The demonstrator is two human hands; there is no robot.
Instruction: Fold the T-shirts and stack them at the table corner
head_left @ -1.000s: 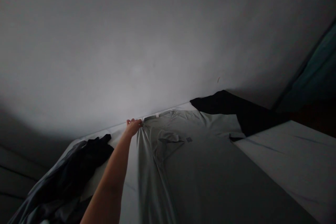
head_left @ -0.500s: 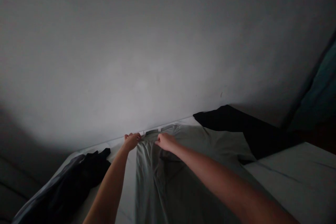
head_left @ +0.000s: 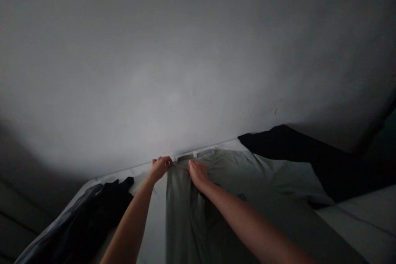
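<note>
A grey-green T-shirt [head_left: 272, 189] lies spread on a bed with a pale sheet [head_left: 156, 214]. My left hand [head_left: 161, 167] pinches its upper left edge, close to the wall. A short way to the right, my right hand [head_left: 198, 173] is closed on the cloth just below the neckline, where a small white label shows. Between and below my hands the fabric hangs in long folds. My right forearm covers part of the shirt's middle.
Dark clothing [head_left: 95, 210] lies heaped on the bed at the left. A black garment [head_left: 291, 148] lies at the right, partly under the shirt. Behind the bed rises a plain grey wall [head_left: 173, 57]. The room is dim.
My right hand has turned a little and the folds under it have shifted and straightened on the left. The view has moved, so the wall device sits almost out of frame.
</note>
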